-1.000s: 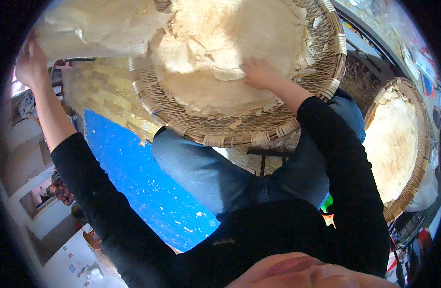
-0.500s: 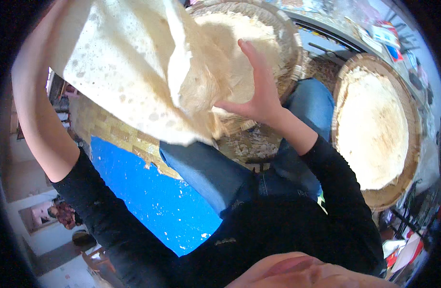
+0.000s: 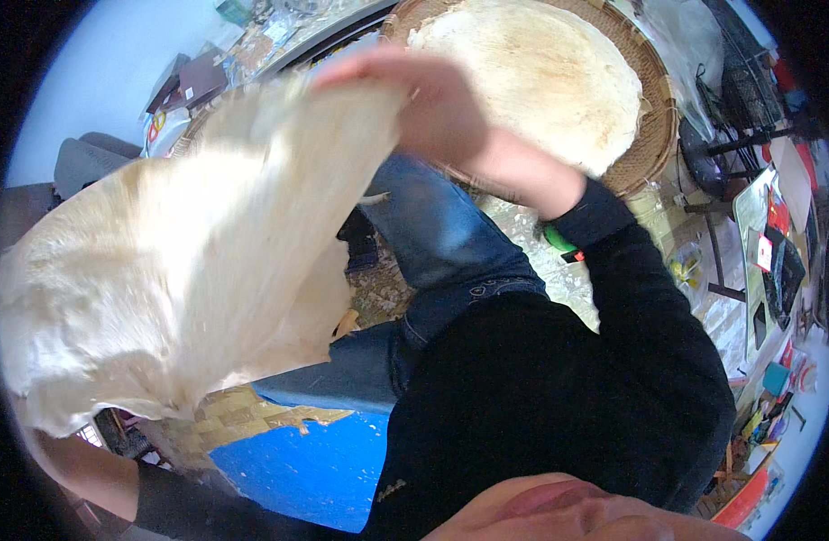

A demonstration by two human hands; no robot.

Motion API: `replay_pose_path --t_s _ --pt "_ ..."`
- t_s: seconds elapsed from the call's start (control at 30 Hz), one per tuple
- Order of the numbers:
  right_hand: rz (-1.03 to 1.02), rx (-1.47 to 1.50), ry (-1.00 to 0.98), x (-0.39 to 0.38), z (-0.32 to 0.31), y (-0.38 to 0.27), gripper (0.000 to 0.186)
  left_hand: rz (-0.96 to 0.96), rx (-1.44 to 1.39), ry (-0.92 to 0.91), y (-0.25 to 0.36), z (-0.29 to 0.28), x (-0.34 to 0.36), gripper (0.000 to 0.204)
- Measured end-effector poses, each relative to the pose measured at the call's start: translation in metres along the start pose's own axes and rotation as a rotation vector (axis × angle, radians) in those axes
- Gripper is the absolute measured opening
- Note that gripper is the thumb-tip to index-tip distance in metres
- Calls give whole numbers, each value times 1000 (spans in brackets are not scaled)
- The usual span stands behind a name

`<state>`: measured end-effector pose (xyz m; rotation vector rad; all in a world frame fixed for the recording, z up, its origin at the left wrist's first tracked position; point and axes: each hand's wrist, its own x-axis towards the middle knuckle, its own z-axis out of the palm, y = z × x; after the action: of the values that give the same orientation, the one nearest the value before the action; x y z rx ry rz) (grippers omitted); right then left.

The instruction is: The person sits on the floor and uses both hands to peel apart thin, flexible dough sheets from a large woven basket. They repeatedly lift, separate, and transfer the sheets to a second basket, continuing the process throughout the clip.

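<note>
A big, thin, pale flatbread (image 3: 234,234) hangs spread across the left half of the view, its surface wavy and partly blurred. My right hand (image 3: 446,99), smeared by motion, is closed on its upper right edge. At the lower left, my left forearm (image 3: 94,473) runs up under the flatbread, which hides that hand and its fingers. Beyond my right hand, a round wicker tray (image 3: 658,144) holds a stack of similar flatbreads (image 3: 540,77).
My jeans-clad legs (image 3: 441,234) are below the flatbread. A blue panel (image 3: 297,469) lies at the lower left on a patterned floor (image 3: 243,415). A cluttered counter (image 3: 315,32) runs along the top, with a grey chair (image 3: 94,158) at the far left.
The view has turned right, bringing the second tray to the top. My right hand, open over the flatbread before, now grips its edge. The flatbread has swung out and spread wide.
</note>
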<state>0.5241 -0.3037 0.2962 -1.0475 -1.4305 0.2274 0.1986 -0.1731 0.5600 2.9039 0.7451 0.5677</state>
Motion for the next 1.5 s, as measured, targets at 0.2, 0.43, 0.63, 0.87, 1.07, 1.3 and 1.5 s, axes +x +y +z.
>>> replay_pose_path --t_s 0.2,0.43,0.63,0.87,1.07,1.3,1.5 --pt "163 -304 -56 69 -176 -39 21 -274 -174 -188 -35 48 40 38" --pt "93 -976 -106 125 -299 49 25 -275 -838 -124 3 220 164 41" --pt "161 -1093 120 85 -405 47 25 -136 -1025 54 85 316 206 32" --pt "406 -1340 -335 -63 -487 152 37 201 -777 91 185 524 128 40" --pt "538 -1384 -558 -203 -494 246 30 125 -381 -218 253 612 66 38" --pt "1065 -1585 -524 -254 -405 283 65 148 -226 -814 216 646 83 64" --pt "1083 -1458 -290 -290 -352 304 75 79 -32 -651 191 655 65 73"
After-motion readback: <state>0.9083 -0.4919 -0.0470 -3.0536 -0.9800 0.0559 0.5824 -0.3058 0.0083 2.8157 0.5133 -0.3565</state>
